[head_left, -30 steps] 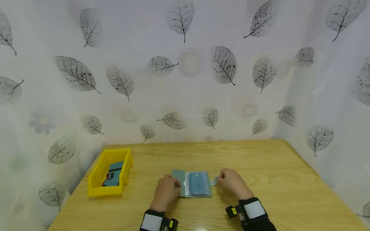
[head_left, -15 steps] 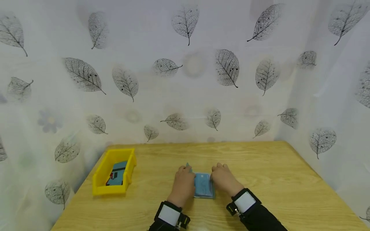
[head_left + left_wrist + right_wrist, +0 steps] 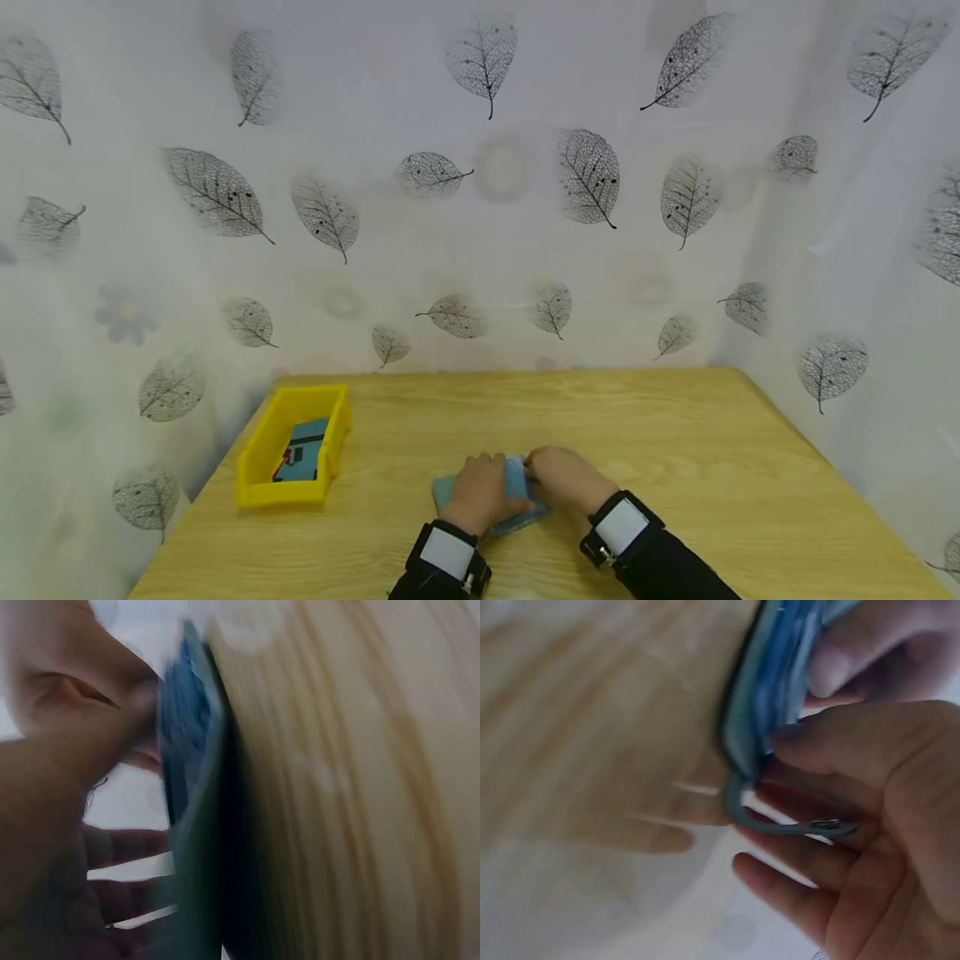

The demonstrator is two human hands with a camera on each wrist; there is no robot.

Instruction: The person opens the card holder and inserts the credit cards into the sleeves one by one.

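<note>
A teal card holder [image 3: 444, 490] stands open in both hands near the table's front, its right part tilted up. Blue cards or clear sleeves [image 3: 776, 671] are stacked inside its cover. My left hand [image 3: 480, 492] lies across the middle of it, thumb [image 3: 124, 724] against the sleeves and fingers on the far side. At the right edge, my right hand [image 3: 564, 477] pinches the holder between thumb and fingers. A short strap [image 3: 780, 827] with a metal snap sticks out from that edge, close over the right fingers. Both hands hide much of the holder in the head view.
A yellow bin [image 3: 247, 496] stands at the table's left side, with a teal flat item [image 3: 306, 433] with a dark stripe and a red bit inside. Behind the wooden table [image 3: 637, 417] hangs a white curtain [image 3: 510, 250] with leaf prints.
The card holder, lying flat open with its strap out to the right, is now lifted and tilted. My left hand moved right onto its middle; my right hand shifted left to its right edge.
</note>
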